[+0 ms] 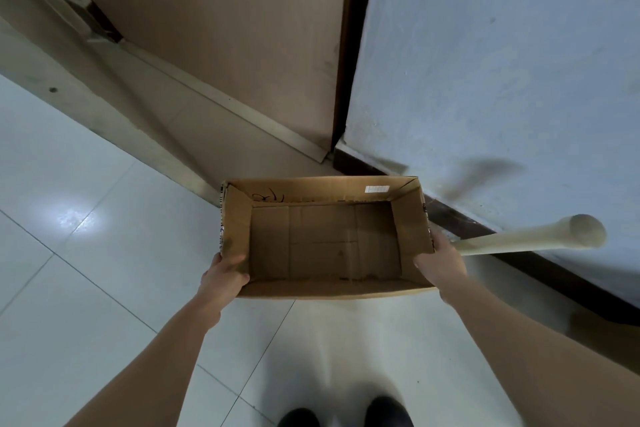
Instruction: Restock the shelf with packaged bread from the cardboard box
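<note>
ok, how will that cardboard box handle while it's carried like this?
Probably light: the cardboard box is empty, bare bottom showing. Likely a bit flexible, since the top is open and nothing braces the walls. The left hand and right hand grip opposite short walls, so it should stay level; one-handed it might twist.

the box (325, 288) is between two hands, over the floor (86, 218). the left hand (225, 276) holds its near left corner, the right hand (441, 262) its near right corner. the door (225, 28) stands behind the box, the wall (502, 62) right of the door. a stick (526, 234) pokes out right of the box, behind the right hand.
</note>
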